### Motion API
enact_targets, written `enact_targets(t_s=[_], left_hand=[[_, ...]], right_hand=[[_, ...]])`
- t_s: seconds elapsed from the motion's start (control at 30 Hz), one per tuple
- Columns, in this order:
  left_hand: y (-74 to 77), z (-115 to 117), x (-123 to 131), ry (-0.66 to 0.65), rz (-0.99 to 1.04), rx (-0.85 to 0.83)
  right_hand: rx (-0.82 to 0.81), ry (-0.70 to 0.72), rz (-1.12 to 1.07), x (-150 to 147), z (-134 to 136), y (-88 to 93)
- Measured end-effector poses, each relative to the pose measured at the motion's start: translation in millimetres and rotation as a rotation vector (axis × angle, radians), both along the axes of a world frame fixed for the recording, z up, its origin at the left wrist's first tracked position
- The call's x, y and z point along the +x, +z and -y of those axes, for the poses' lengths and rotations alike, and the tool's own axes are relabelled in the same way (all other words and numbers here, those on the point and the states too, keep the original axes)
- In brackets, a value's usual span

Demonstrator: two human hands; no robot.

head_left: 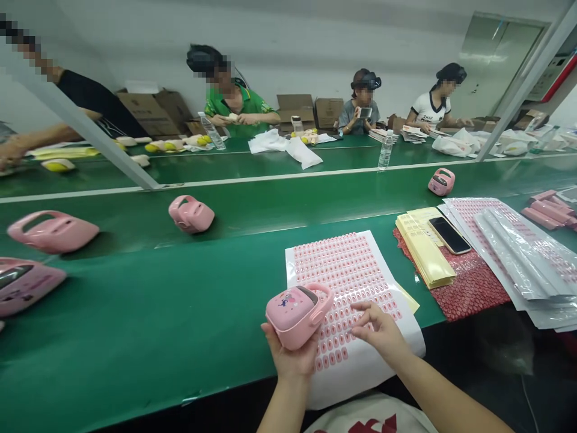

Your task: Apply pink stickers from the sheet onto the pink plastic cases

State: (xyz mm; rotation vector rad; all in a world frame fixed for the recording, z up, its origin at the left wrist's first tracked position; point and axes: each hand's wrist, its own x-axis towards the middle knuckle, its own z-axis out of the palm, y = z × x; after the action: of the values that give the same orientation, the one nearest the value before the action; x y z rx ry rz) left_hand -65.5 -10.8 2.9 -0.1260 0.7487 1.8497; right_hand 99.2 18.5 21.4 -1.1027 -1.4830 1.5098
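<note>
My left hand point(293, 361) is wrapped round a pink rounded box-shaped device point(291, 319) with a carrying handle, a dark window and a small cartoon print on top. I hold it above the lower left of a white sheet of small pink oval stickers point(347, 264). Over the right part of that sheet is my right hand point(378, 331), thumb and fingers curved and apart, nothing visible between them. The sheet's lower end hangs over the table's front edge. The device's underside is hidden by my left palm.
Similar pink devices stand on the green table: one point(192, 214) ahead, one point(53, 231) at left, one point(442, 181) far right. Right of the sheet lie yellow packets point(424, 252), a phone point(449, 235) and plastic-wrapped sticker sheets point(527, 252). Co-workers sit across; a slanted post point(99, 132) rises at left.
</note>
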Motion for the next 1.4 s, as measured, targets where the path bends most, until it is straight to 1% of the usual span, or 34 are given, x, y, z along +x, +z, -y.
enact_targets(t_s=[0.07, 0.13, 0.23, 0.33, 0.5, 0.57, 0.63, 0.7, 0.8, 0.9, 0.93, 1.0, 1.03, 1.1, 1.17, 1.3, 1.4], left_hand=[[9.3, -0.5, 12.8, -0.079, 0.074, 0.06], [19.9, -2.1, 25.0, -0.126, 0.138, 0.064], [31.0, -4.9, 36.9, -0.141, 0.209, 0.046], [33.3, -6.2, 40.6, -0.145, 0.227, 0.057], [29.9, -5.8, 40.0, -0.185, 0.183, 0.1], [28.1, -5.5, 39.2, -0.189, 0.2, 0.106], [25.1, -5.0, 37.8, -0.198, 0.234, 0.12], [20.9, -4.1, 36.2, -0.228, 0.274, 0.173], [16.1, -2.2, 34.1, -0.281, 0.32, 0.325], [16.7, -1.1, 32.7, -0.321, 0.366, 0.449], [17.7, -1.0, 32.2, -0.34, 0.386, 0.469], [18.7, -1.3, 31.2, -0.386, 0.414, 0.485], [18.3, -1.6, 30.6, -0.404, 0.415, 0.485], [15.7, -2.3, 29.7, -0.412, 0.39, 0.481], [12.0, -2.7, 29.3, -0.4, 0.361, 0.47], [10.2, -2.7, 29.9, -0.393, 0.374, 0.419], [12.9, -1.7, 29.9, -0.387, 0.389, 0.39]], right_hand=[[-0.017, -0.077, -0.1, -10.9, -1.7, 14.6], [-0.008, -0.144, -0.141, -22.0, -2.0, 25.3], [0.016, -0.223, -0.127, -32.8, -0.6, 32.5], [0.065, -0.236, -0.098, -34.4, 1.1, 33.0], [0.084, -0.209, -0.079, -29.9, 0.4, 33.8], [0.124, -0.204, -0.06, -29.3, -0.6, 36.2], [0.204, -0.183, -0.011, -29.7, -1.4, 38.2], [0.324, -0.169, 0.056, -30.8, -1.8, 38.4], [0.617, -0.209, 0.123, -32.7, -1.5, 34.6], [0.943, -0.247, 0.224, -32.7, -1.5, 29.4], [1.013, -0.244, 0.279, -32.1, -1.8, 28.0], [1.075, -0.236, 0.378, -30.4, -2.9, 25.5], [1.072, -0.232, 0.409, -29.6, -3.6, 24.4], [1.014, -0.231, 0.43, -28.8, -5.3, 22.5], [0.895, -0.219, 0.418, -29.7, -7.0, 21.3], [0.617, -0.127, 0.314, -36.7, -10.5, 20.3], [0.503, -0.114, 0.228, -43.7, -14.6, 18.3]])
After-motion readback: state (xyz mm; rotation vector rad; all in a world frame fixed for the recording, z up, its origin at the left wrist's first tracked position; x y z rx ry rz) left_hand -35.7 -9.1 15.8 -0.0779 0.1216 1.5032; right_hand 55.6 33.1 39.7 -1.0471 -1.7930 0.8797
